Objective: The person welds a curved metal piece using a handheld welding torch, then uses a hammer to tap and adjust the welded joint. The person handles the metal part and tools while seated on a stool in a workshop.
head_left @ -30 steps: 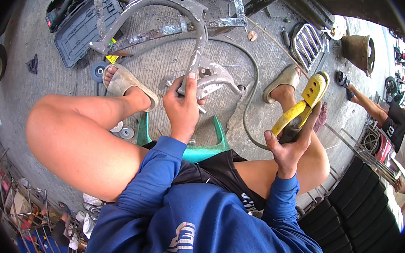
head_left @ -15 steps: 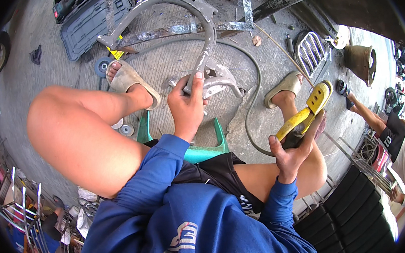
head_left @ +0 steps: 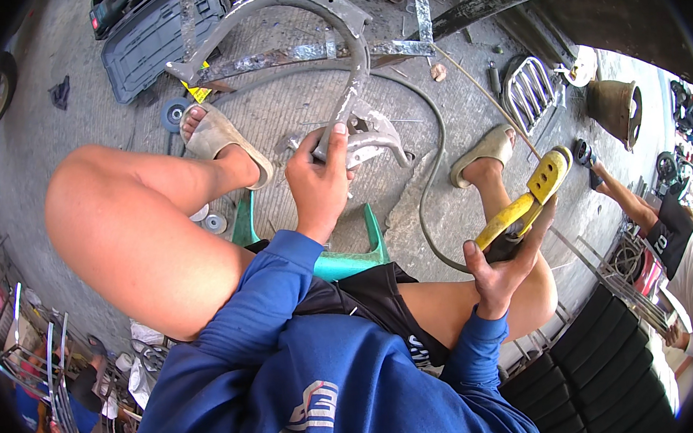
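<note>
My left hand (head_left: 321, 182) is closed around a grey, curved metal tube frame (head_left: 360, 53) with brackets at its lower end. That frame stands up from the floor in front of me, beside a paint-spattered metal bar frame (head_left: 285, 56). In my right hand (head_left: 507, 273) lies a yellow welding electrode holder (head_left: 548, 173), its lever toward my thumb and my fingers under its handle. A long thin welding rod (head_left: 487, 94) runs from its jaw up and left toward the bar frame. Part of the holder's handle is hidden by my hand.
A grey cable (head_left: 428, 202) loops over the concrete floor. A green plastic stool (head_left: 350, 262) is beneath me. Nearby are a toolbox lid (head_left: 146, 49), a grinding disc (head_left: 175, 114), a metal rack (head_left: 529, 92) and a rusty drum (head_left: 608, 106). Another person (head_left: 684, 263) is at the right.
My right hand and the electrode holder have shifted slightly to the right and down, the holder turning a little. My left hand and the tube frame stay put.
</note>
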Action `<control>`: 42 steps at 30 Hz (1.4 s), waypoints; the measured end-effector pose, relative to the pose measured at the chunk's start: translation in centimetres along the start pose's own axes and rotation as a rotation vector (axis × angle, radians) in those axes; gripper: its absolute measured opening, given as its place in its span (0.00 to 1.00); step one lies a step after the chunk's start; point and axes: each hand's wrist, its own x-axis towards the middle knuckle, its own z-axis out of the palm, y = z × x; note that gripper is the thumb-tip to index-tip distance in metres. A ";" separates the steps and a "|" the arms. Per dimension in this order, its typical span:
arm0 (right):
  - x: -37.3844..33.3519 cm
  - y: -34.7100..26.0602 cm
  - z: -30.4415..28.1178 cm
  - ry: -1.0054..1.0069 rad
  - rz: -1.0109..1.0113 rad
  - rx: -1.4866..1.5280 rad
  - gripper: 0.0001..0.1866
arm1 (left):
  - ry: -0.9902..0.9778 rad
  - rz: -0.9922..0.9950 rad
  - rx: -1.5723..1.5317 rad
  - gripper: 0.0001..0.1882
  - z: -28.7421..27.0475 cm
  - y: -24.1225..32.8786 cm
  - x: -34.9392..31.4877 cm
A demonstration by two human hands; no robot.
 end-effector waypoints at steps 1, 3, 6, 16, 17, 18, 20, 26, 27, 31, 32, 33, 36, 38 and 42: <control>0.0 0.0 0.0 -0.004 -0.002 0.001 0.71 | 0.001 0.003 -0.002 0.22 0.0 -0.1 0.0; 0.0 0.0 -0.1 0.011 -0.011 0.005 0.70 | 0.002 0.012 -0.001 0.22 0.1 -0.2 0.0; -0.1 -0.3 -0.1 0.003 -0.003 0.021 0.69 | -0.002 0.006 0.002 0.22 0.1 -0.4 0.0; 0.4 -0.8 -1.3 -0.013 0.107 0.143 0.69 | 0.014 0.016 0.001 0.22 0.3 -0.5 0.2; 0.5 -0.7 -1.4 -0.012 0.071 0.109 0.69 | 0.018 0.024 0.006 0.22 0.4 -0.5 0.2; 0.4 -0.9 -1.5 -0.002 0.082 0.078 0.69 | 0.013 0.032 0.014 0.22 0.4 -0.5 0.3; 0.5 -1.0 -1.7 -0.040 0.155 0.152 0.68 | 0.000 0.043 0.015 0.22 0.4 -0.6 0.4; 0.8 -0.7 -2.2 0.014 0.418 0.336 0.62 | -0.022 0.083 -0.035 0.18 -0.3 -1.5 0.5; 0.7 -0.6 -2.3 0.038 0.514 0.432 0.61 | -0.042 0.099 -0.060 0.17 -0.5 -1.7 0.6; 0.3 -0.6 -3.0 -0.061 0.629 0.455 0.63 | 0.027 0.156 0.236 0.16 -0.9 -1.9 0.9; 0.2 -0.6 -3.1 -0.083 0.664 0.468 0.63 | 0.013 0.146 0.102 0.17 -0.9 -1.8 1.0; 0.2 -0.5 -3.0 -0.069 0.632 0.486 0.64 | -0.001 0.032 -0.003 0.20 -0.6 -1.7 0.8; 0.4 -0.4 -2.5 -0.014 0.319 0.300 0.68 | -0.019 0.040 0.045 0.23 0.2 -1.1 0.6; 0.4 -0.3 -1.9 0.001 0.215 0.254 0.70 | -0.009 0.059 0.042 0.23 0.5 -0.7 0.5; 0.1 -0.3 -0.9 0.001 0.160 0.296 0.70 | -0.007 0.079 0.042 0.23 0.6 -0.4 0.6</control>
